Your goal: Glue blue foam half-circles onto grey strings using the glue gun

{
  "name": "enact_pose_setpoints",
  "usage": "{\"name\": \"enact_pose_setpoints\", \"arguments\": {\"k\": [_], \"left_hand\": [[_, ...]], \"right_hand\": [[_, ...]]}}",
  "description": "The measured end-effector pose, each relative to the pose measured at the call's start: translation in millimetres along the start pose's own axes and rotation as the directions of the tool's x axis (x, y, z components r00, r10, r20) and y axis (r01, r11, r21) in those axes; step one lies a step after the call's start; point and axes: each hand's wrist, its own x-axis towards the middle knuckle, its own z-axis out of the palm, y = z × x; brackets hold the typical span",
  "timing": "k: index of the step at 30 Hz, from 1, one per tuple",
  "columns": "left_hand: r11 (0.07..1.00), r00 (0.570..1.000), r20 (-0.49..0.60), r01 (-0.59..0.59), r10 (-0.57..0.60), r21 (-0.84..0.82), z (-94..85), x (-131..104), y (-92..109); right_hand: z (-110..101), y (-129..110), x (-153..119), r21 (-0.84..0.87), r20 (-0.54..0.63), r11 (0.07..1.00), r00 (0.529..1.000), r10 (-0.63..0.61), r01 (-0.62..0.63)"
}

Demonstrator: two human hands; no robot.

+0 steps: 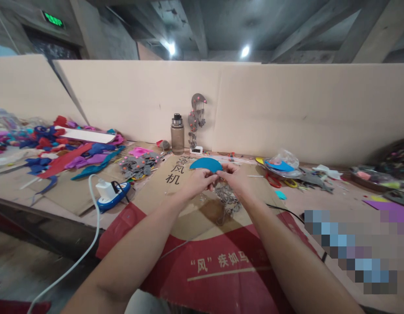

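Observation:
A blue half-round piece [206, 164] is held up over a flattened cardboard box [175, 222]. My left hand [202, 182] pinches its lower edge near the middle, fingers pressed together. At the piece's right end, my right hand [230, 176] has thumb and fingers closed on it, close beside the left one. Just below my right hand, a tangle of thin grey cords [228, 200] lies on the cardboard. What my fingertips cover is hidden.
To the left are a blue power strip [113, 198] with a white plug and cable, a grey pile with pink dots [139, 165] and coloured scraps. A bottle [178, 138] stands behind; scissors [273, 179] and a bagged plate [283, 168] lie right.

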Motion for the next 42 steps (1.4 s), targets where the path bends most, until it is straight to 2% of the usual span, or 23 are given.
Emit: {"name": "enact_pose_setpoints", "arguments": {"k": [2,5,10,15,18,23,28,31,36,42], "left_hand": [[1.0,0.998,-0.061,-0.019,0.019,0.015,-1.0,2,-4],[0.999,0.989,-0.149,-0.01,0.003,-0.046,-4.1,5,-7],[0.987,0.979,-0.195,0.034,-0.064,-0.155,-6.8,4,-1],[0.986,0.982,-0.172,0.053,-0.081,-0.16,-6.5,1,0],[0.973,0.983,-0.157,0.059,-0.095,-0.224,-5.1,1,1],[0.922,0.972,-0.107,0.162,-0.211,-0.351,-2.7,1,2],[0.88,0.961,-0.068,0.215,-0.267,-0.423,-3.1,4,-5],[0.854,0.968,-0.054,0.188,-0.244,-0.486,-3.4,7,-7],[0.812,0.98,-0.064,0.12,-0.19,-0.571,-3.6,8,-4],[0.784,0.966,-0.103,0.127,-0.237,-0.608,-4.6,9,-6]], "right_hand": [[1,-1,-1,-0.023,-0.014,1.0,1.0,-0.007,0.006],[2,-2,-2,-0.014,-0.054,1.0,0.998,0.02,-0.02],[3,1,-1,-0.024,-0.084,0.999,0.996,0.034,-0.036],[2,8,2,-0.084,-0.08,0.996,0.997,0.0,-0.007],[1,9,2,-0.092,-0.072,0.996,0.997,-0.025,0.018],[1,4,-1,-0.198,-0.085,0.98,0.996,-0.022,0.005],[5,4,-2,-0.284,-0.118,0.958,0.991,-0.068,0.032],[7,7,-1,-0.297,-0.133,0.954,0.988,-0.084,0.041],[7,10,1,-0.226,-0.131,0.974,0.989,-0.065,0.034],[11,11,-2,-0.204,-0.088,0.977,0.992,-0.085,0.066]]}}
